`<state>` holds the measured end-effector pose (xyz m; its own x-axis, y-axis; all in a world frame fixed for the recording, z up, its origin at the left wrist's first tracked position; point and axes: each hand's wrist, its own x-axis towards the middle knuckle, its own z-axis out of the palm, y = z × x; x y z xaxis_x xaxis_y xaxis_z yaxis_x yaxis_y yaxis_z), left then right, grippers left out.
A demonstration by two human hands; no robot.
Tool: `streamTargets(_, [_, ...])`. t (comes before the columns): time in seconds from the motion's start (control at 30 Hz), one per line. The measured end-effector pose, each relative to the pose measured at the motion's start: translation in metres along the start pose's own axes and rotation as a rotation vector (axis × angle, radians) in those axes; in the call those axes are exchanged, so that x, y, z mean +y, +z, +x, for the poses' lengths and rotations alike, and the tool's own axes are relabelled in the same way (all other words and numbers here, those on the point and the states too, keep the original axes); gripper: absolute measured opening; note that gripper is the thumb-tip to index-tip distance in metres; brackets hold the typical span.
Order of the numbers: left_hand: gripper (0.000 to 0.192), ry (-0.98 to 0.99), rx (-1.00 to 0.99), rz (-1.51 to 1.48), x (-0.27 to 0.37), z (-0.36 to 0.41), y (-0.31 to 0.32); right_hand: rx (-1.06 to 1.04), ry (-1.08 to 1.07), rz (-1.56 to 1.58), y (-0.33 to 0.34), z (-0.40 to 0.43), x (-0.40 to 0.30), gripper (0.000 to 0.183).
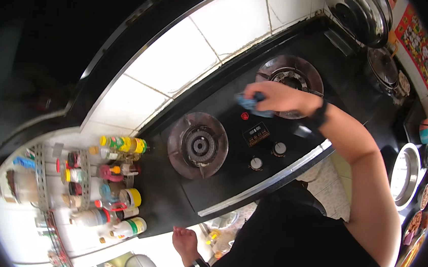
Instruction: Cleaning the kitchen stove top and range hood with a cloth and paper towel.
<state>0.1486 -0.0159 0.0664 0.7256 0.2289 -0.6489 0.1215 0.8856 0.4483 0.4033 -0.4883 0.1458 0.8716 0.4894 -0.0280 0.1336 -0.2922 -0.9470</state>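
Observation:
My right hand (278, 96) grips a crumpled blue cloth (250, 104) on the black glass top of a gas stove (224, 104). It is between the two burners, and its forearm crosses in front of the far burner (292, 69), hiding part of it. The near burner (198, 146) shows in full, with a round pan support. Below the cloth are a display panel (256, 134) and two control knobs (280, 148). Close to the front edge of the counter, my left hand (184, 242) hangs with curled fingers and nothing visible in it.
Bottles of sauce and oil (123, 144) crowd the counter's left end, beside a wall rack (42, 179). A lidded pot (383, 66) stands at the far right corner under hanging metal lids (358, 16). At right lies a steel basin (405, 177). A dark range hood (102, 55) overhangs the tiles.

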Motion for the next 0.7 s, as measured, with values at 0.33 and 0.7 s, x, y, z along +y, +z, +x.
streamTargets(0.33, [0.02, 0.181, 0.331, 0.075, 0.015, -0.064, -0.007, 0.04, -0.102, -0.551, 0.074, 0.226, 0.075, 0.021])
streamTargets(0.7, [0.014, 0.307, 0.386, -0.026, -0.001, -0.078, 0.016, -0.202, -0.338, -0.74, 0.092, 0.229, 0.121, 0.015])
